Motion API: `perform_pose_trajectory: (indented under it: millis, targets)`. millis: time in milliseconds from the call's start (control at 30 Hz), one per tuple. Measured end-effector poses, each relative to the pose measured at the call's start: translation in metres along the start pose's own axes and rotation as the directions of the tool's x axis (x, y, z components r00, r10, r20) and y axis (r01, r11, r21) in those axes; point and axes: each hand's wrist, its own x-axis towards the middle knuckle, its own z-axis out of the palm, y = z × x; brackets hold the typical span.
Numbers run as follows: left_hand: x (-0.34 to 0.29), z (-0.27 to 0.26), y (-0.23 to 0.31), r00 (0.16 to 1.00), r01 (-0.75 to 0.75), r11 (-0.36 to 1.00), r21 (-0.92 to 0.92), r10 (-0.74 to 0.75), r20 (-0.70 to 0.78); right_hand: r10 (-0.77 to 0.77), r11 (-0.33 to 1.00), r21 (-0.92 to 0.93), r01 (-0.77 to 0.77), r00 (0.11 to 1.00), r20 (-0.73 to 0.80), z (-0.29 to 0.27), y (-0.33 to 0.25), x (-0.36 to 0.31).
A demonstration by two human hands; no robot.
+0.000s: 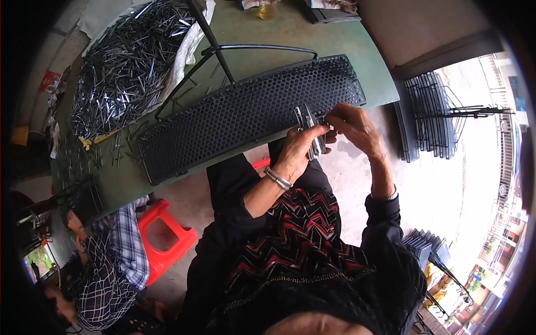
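Note:
A small bundle of thin metal strips (309, 125) is in my left hand (297, 148), its fingers and thumb closed round them. Close to the strips' right side, the fingertips of my right hand (352, 125) are pinched together. What they hold, if anything, is too small to make out. Just beyond both hands lies a long black perforated metal panel (245, 109) with a honeycomb pattern, its near edge along the table edge. A black bent-rod frame (262, 47) rises from the panel's far side.
The green table (290, 30) bears a big heap of dark metal strips (131, 67) on a white sack at left. A glass of yellowish liquid (267, 11) stands at the back. Left are a red stool (167, 240) and a co-worker's hand (74, 221). Stacked black racks (432, 114) stand right.

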Motion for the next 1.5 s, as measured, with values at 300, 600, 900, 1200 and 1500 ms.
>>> perform_pose_trajectory:
  millis: [300, 600, 900, 1200, 1500]
  targets:
    - [0.002, 0.002, 0.004, 1.000, -0.021, 1.000, 0.001, 0.021, -0.010, 0.007, 0.999, 0.051, -0.008, 1.000, 0.002, -0.002, -0.003, -0.002]
    - [0.003, 0.003, 0.003, 1.000, -0.011, 0.997, 0.072, 0.013, -0.026, 0.036, 0.994, 0.104, -0.034, 0.999, -0.022, 0.002, 0.003, -0.005]
    - [0.002, 0.002, 0.004, 1.000, 0.022, 0.998, 0.060, -0.021, -0.023, 0.023, 0.997, 0.067, -0.024, 1.000, 0.016, -0.005, 0.005, -0.005]
    - [0.003, -0.002, -0.002, 0.999, -0.013, 0.991, 0.132, 0.018, -0.036, 0.032, 0.986, 0.166, -0.028, 0.999, -0.021, -0.002, 0.002, -0.009]
    - [0.002, -0.001, 0.000, 1.000, -0.004, 0.990, 0.140, 0.008, -0.027, -0.001, 0.996, 0.092, 0.003, 1.000, -0.026, 0.001, 0.007, -0.008]
